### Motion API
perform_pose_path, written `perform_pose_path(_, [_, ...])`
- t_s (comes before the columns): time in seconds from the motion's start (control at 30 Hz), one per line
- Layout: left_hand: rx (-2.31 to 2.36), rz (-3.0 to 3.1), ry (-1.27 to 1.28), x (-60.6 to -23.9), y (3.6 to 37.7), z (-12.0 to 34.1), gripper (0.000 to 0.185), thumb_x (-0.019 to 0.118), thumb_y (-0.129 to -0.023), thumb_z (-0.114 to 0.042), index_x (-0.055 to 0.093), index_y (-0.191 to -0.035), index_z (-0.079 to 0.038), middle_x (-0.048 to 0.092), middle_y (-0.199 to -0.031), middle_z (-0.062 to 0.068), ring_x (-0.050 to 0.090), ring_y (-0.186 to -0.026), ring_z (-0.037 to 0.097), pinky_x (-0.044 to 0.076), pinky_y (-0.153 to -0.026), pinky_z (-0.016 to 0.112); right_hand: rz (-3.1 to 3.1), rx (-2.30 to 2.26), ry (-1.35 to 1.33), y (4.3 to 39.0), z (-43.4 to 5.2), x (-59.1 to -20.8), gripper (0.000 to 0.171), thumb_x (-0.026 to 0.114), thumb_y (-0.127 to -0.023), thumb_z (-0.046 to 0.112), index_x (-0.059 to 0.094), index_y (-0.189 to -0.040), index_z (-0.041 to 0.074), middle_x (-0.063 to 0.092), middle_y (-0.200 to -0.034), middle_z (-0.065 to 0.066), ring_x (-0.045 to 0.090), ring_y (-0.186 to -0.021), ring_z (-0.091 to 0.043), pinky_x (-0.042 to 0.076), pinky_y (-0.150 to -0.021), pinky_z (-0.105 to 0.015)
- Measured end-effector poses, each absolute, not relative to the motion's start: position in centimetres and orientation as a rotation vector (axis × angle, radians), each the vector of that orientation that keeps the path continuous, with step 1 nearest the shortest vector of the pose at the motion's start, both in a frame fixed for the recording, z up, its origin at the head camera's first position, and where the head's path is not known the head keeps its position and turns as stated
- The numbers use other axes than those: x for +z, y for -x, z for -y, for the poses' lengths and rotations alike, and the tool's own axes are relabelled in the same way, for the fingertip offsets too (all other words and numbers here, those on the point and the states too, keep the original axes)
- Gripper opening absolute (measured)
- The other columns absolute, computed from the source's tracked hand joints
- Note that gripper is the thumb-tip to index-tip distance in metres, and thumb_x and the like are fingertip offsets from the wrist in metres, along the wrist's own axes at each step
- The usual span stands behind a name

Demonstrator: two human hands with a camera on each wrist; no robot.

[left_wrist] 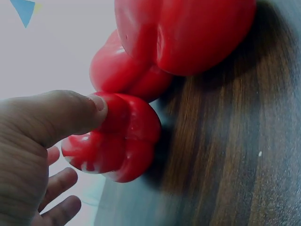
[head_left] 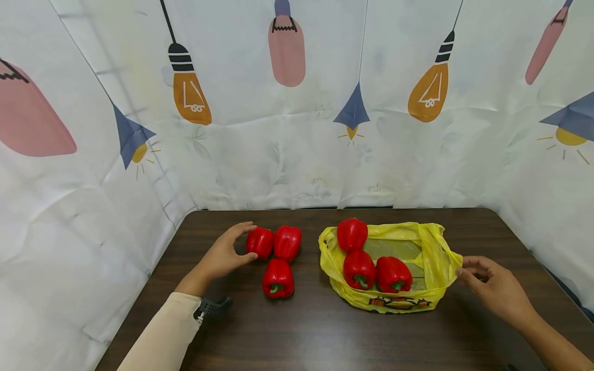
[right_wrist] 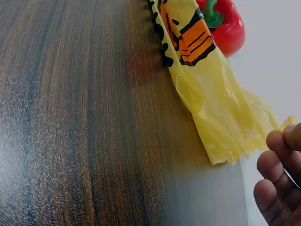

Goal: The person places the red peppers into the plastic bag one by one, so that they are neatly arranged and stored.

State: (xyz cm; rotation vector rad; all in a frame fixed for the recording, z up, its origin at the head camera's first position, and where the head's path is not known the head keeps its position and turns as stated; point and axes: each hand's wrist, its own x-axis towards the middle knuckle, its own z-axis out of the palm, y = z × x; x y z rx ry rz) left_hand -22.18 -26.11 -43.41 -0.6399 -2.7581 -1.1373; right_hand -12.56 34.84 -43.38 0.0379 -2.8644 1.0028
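Head view: your left hand (head_left: 226,255) rests on far-left pepper (head_left: 260,242) of loose trio, fingers curled round it — grip grasping, not lifted. Two other loose peppers (head_left: 287,242) (head_left: 278,278) touch it, so little room on its right. Your right hand (head_left: 492,286) pinches yellow bag (head_left: 436,247) rim at right edge, likely to keep mouth open; three peppers lie inside. Bare table (head_left: 306,330) near you.

Left wrist view: thumb (left_wrist: 56,115) presses on pepper (left_wrist: 117,141) top; neighbours crowd beyond.

Right wrist view: fingertips (right_wrist: 277,169) at bag (right_wrist: 221,117) edge — contact there unclear.
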Motion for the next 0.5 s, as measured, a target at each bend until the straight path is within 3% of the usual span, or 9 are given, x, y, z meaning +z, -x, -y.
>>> perform_pose_path(0.5, [-1.151, 2.797, 0.666, -44.06, 22.99, 26.53, 0.069, 0.086, -0.083, -0.012, 0.053, -0.143, -0.005, 0.043, -0.155, 0.019, 0.043, -0.139, 0.04, 0.041, -0.108, 0.059, 2.887, 0.999, -0.024, 12.64, -34.84, -43.35, 0.053, 0.061, -0.103, 0.043, 0.057, -0.132, -0.001, 0.074, -0.108, -0.017, 0.067, -0.078, -0.006, 0.053, -0.058, -0.028])
